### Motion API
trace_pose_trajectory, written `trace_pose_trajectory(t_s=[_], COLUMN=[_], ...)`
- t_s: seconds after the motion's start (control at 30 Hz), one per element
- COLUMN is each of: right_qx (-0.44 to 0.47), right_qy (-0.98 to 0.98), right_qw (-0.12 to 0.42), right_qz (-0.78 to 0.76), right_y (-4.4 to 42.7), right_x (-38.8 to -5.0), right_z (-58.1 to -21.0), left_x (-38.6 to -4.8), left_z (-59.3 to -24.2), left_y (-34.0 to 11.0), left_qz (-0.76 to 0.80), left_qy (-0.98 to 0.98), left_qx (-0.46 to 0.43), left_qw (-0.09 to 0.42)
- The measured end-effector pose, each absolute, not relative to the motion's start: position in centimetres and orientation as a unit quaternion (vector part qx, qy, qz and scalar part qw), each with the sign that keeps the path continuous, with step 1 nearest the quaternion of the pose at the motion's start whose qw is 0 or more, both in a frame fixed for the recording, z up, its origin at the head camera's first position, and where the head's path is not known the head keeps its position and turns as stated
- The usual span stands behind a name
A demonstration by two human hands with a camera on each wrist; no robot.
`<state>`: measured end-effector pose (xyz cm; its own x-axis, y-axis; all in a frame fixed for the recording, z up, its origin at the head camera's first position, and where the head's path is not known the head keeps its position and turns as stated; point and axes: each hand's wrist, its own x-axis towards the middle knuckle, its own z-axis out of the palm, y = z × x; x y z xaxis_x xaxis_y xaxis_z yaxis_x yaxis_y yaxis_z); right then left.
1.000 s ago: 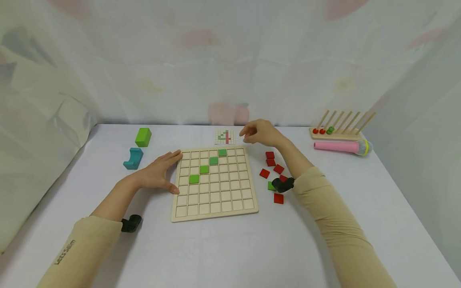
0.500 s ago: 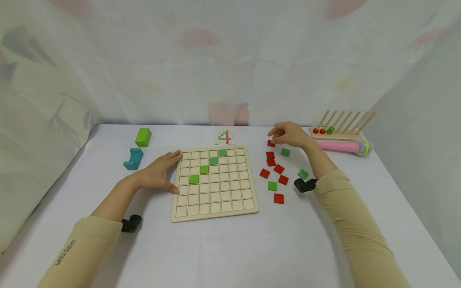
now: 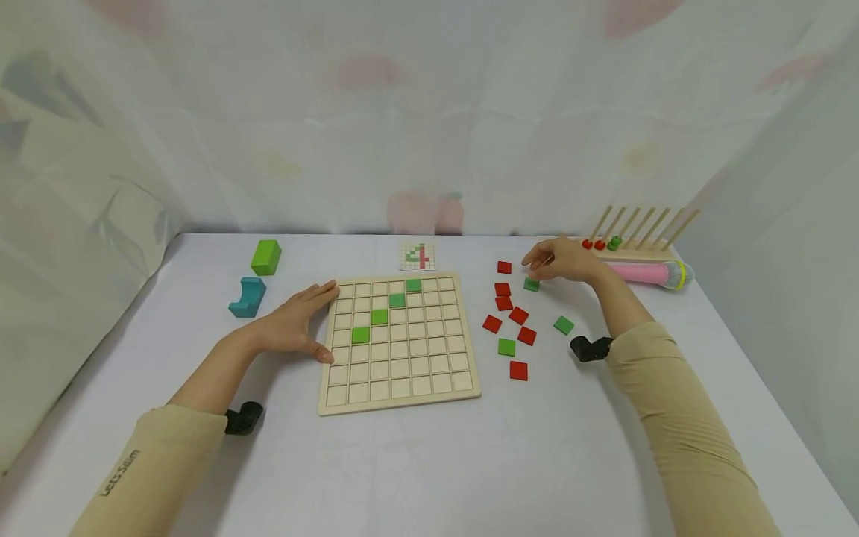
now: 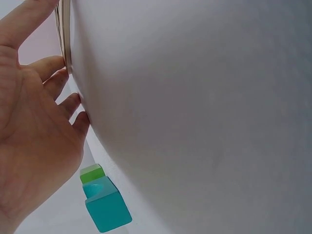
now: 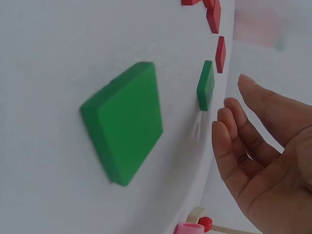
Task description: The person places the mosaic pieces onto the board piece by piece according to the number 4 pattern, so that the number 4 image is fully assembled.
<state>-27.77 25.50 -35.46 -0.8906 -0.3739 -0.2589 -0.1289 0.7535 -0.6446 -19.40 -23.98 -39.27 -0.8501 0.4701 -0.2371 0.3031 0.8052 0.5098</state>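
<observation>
Rests the left hand [image 3: 288,326] at the left edge of the wooden board [image 3: 409,369], with fingers and thumb spread wide, fingertips by the far left corner and thumb lower down. Has the right hand [image 3: 564,259] well apart from the left one, off to the right of the board, near a green tile [image 5: 207,87]. Bends the right fingers loosely, with a gap between hand and tile in the right wrist view. Board flat in the middle of the white table [image 3: 429,470], marked all over with little squares. On it, four green tiles [image 3: 379,317] in a slanting line, going up to the top row. To the right of the board, seven red tiles [image 3: 518,315] spread about, with a bright green tile [image 3: 506,347] among them. Farther right, another green tile [image 5: 129,124], big and close in the right wrist view. Behind the board, a small card [image 3: 417,256] with red and green squares. Past the right hand, a wooden stand [image 3: 644,255] with thin sticks and red and green beads. Just in front of the stand, a pink microphone [image 3: 647,274] on its side. At the back left, a green block [image 3: 266,257], and just in front, a teal block [image 3: 247,298] with a round dip.
</observation>
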Motion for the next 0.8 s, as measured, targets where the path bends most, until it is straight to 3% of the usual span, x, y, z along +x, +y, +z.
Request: trace_pose_trajectory(t_s=[0.27,0.8], right_qx=[-0.141,-0.163], right_qy=[0.909,0.914], right_qw=[0.225,0.211], right_qz=[-0.320,-0.304], right_y=[25.5,25.6], right_x=[-27.4,-27.7], right_z=[-35.6,-36.8], left_x=[-19.2,-19.2], left_z=[-39.0,-38.9], left_y=[-23.8,-23.9], left_qz=[0.235,0.239], left_qy=[0.933,0.932], left_qx=[0.202,0.203], left_qw=[0.183,0.183])
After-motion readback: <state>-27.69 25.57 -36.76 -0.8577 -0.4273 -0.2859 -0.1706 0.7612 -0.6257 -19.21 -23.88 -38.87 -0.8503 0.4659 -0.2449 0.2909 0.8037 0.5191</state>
